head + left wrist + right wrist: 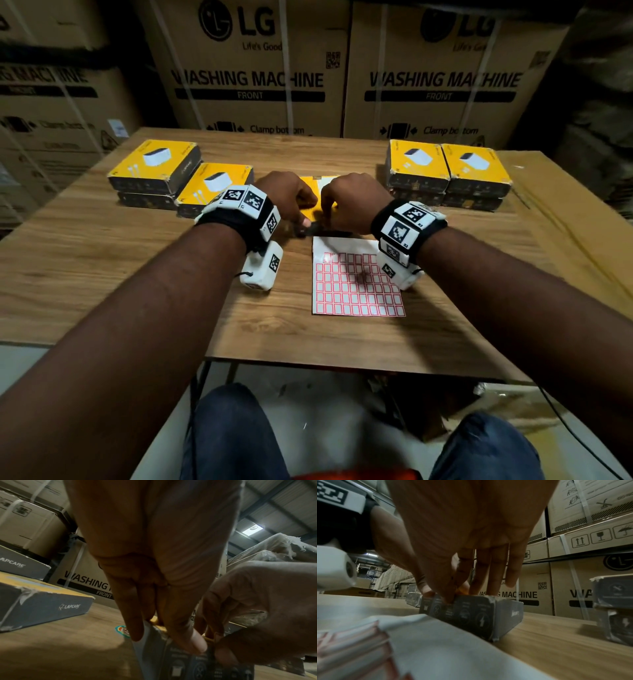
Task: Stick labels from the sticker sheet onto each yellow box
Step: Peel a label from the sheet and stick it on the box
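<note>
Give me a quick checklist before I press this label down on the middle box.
1. Middle yellow box flat on the table: ok.
2. Left hand steadies the box's near edge: ok.
3. Right hand on the box's top near edge: ok.
4. Label under the fingers: cannot tell, hidden.
5. Sticker sheet lies just in front of the box: ok.
6. Other yellow boxes apart from the working box: ok.
</note>
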Available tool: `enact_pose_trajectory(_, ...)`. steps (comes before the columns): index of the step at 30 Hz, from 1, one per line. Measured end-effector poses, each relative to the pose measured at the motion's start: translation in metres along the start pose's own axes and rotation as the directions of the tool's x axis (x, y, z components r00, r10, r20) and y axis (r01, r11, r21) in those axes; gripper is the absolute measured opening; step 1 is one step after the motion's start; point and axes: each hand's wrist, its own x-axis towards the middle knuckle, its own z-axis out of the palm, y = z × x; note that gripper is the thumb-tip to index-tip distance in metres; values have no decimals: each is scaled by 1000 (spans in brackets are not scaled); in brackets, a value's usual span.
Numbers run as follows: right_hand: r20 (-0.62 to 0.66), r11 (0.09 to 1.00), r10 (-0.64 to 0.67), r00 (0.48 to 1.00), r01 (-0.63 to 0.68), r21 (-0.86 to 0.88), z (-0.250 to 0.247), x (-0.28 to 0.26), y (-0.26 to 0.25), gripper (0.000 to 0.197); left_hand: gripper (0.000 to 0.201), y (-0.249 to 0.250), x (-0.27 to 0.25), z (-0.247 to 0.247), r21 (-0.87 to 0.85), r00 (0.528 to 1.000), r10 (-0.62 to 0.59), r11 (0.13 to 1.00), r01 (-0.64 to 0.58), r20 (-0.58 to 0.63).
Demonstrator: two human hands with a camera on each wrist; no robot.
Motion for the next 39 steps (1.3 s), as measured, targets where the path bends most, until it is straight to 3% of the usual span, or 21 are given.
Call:
enact_pose_trajectory(14, 22, 997, 54, 998, -56, 55, 2, 4, 8, 42, 54, -3, 7, -2, 17, 999, 27, 999, -27, 41)
enact_pose_trajectory(21, 57, 987, 87, 995, -94, 128, 0, 14, 18, 38, 47, -5, 10, -1, 32, 999, 36, 999, -37, 29)
enact_pose_trajectory(26, 111, 988, 69, 991, -83, 127, -3, 22, 24, 40, 40, -7, 12, -1, 62, 998, 44, 997, -46, 36)
enact_pose_trajectory(33, 203, 990, 80, 976, -101, 97, -6, 31, 26, 43, 54, -3, 11, -4, 64, 999, 34, 997, -36, 36)
enact_pose_trajectory(39, 361, 934, 74, 930, -191, 301, -1, 46, 31, 30, 53, -2, 9, -2, 52, 1000, 10, 999, -10, 17)
